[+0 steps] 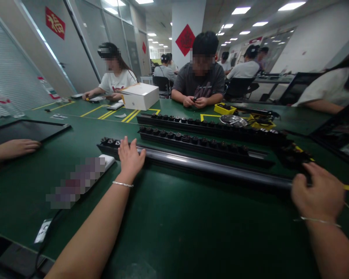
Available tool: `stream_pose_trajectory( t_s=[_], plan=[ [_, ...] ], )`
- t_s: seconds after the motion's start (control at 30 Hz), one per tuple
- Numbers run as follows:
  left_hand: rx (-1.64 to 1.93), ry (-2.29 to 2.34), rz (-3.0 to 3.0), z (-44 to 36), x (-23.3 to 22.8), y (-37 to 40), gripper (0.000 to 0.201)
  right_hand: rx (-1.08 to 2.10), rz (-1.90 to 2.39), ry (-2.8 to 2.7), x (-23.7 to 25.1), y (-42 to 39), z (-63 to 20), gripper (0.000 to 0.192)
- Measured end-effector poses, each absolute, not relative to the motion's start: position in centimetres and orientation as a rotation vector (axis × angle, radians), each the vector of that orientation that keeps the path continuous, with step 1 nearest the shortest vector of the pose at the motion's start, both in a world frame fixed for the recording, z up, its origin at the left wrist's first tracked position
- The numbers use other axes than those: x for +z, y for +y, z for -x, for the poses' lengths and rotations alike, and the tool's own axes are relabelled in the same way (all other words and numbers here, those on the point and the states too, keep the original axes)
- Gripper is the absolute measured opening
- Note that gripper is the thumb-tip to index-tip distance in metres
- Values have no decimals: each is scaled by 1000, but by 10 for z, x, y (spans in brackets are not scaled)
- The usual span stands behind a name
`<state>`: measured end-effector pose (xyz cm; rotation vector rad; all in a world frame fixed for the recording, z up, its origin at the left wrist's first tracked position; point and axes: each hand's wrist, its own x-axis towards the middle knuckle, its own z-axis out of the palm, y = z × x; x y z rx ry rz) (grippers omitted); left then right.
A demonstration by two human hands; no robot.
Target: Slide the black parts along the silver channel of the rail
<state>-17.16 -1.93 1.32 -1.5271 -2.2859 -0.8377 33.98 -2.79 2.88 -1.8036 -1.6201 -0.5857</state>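
Note:
A long black rail (209,169) lies across the green table in front of me, with a few small black round parts (110,142) in its left end. My left hand (130,157) is over that left end, fingers spread; whether it presses on the rail cannot be told. By the rail's right end is my right hand (320,192), its thumb and fingers apart and slightly blurred. Its far fingers are partly hidden near a heap of dark parts (293,152). Behind lie two more rails, the middle one (203,142) and the far one (197,122), filled with rows of black parts.
A phone-like slab (107,161) with a cable lies left of my forearm. Further left, another person's hand (25,146) rests by a dark panel (26,130). A white box (141,97), yellow trays (224,109) and a clear dish (233,121) stand farther back. People sit opposite.

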Motion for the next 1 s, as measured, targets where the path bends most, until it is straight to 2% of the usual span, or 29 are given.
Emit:
stream_pose_trajectory(
  t_s=[0.2, 1.0],
  plan=[
    [-880, -2361, 1443, 200, 2, -9, 61, -330, 2055, -1845, 5, -20, -272, 50],
    [-1053, -2284, 1390, 216, -5, -1, 52, -298, 2058, -1883, 12, -22, -276, 47]
  ],
)
